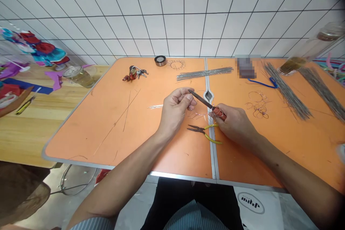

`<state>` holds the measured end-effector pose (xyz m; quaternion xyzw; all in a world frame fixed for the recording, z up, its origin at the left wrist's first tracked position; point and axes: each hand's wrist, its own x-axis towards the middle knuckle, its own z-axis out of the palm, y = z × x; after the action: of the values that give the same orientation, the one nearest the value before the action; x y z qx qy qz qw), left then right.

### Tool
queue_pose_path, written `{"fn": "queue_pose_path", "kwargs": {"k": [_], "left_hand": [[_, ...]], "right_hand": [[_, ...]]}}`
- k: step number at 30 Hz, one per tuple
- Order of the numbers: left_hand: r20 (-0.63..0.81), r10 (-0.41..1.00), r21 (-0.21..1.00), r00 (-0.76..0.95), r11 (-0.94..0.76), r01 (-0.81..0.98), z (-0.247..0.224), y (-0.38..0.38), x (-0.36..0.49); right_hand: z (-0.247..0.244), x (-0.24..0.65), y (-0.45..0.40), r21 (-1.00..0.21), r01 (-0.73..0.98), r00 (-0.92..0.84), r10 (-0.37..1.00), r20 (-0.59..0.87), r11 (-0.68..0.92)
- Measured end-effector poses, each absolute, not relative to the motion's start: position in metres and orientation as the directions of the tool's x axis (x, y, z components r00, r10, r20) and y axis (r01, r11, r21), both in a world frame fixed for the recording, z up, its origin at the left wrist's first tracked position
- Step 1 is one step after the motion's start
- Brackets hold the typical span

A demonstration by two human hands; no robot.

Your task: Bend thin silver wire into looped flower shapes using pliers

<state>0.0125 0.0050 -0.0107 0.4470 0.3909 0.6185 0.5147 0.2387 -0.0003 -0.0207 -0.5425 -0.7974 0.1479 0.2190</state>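
Note:
Fingers closed, my left hand [176,109] pinches thin wire over the middle of the orange table [151,143]. The dark tip of a pointed tool [201,99] meets the wire at those fingertips. My right hand [235,122] is wrapped round the tool's reddish-brown handle, and a loop of wire hangs around that handle. Just below lie pliers [201,129] with yellow handles, their jaws apart. Thin curled wire [196,115] shows between my hands. Short straight wires [155,106] rest left of my left hand.
Wire bundles [205,73] lie at the back and right [288,91]. Keys [138,73], a tape roll [160,60], wire coils [258,106], a blue cord [262,83] and a glass jar [293,63] are around. Another person's arm [16,102] reaches in at left.

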Motion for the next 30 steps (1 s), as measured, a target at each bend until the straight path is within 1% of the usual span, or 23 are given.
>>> {"fn": "queue_pose_path", "kwargs": {"k": [2, 4, 9, 15, 25, 30], "left_hand": [[0.145, 0.986, 0.946, -0.086, -0.164, -0.28, -0.011, 0.006, 0.012], [0.151, 0.984, 0.947, -0.095, -0.172, -0.273, -0.011, 0.008, 0.011], [0.183, 0.974, 0.941, -0.133, -0.212, -0.263, -0.008, 0.01, 0.006], [0.197, 0.971, 0.938, -0.135, -0.226, -0.261, -0.005, 0.01, 0.004], [0.203, 0.972, 0.935, -0.118, -0.228, -0.273, -0.007, 0.009, 0.005], [0.193, 0.974, 0.938, -0.119, -0.219, -0.269, -0.007, 0.009, 0.004]], "right_hand": [[-0.022, 0.24, 0.001, -0.445, 0.808, -0.338, 0.922, 0.187, 0.386], [-0.022, 0.242, 0.003, -0.443, 0.798, -0.37, 0.913, 0.173, 0.407], [-0.021, 0.248, 0.005, -0.511, 0.761, -0.406, 0.908, 0.103, 0.399], [-0.018, 0.25, 0.004, -0.546, 0.759, -0.394, 0.918, 0.051, 0.356], [-0.01, 0.247, 0.001, -0.586, 0.727, -0.409, 0.911, 0.048, 0.358], [-0.009, 0.247, 0.0, -0.594, 0.71, -0.424, 0.903, 0.069, 0.379]]}}
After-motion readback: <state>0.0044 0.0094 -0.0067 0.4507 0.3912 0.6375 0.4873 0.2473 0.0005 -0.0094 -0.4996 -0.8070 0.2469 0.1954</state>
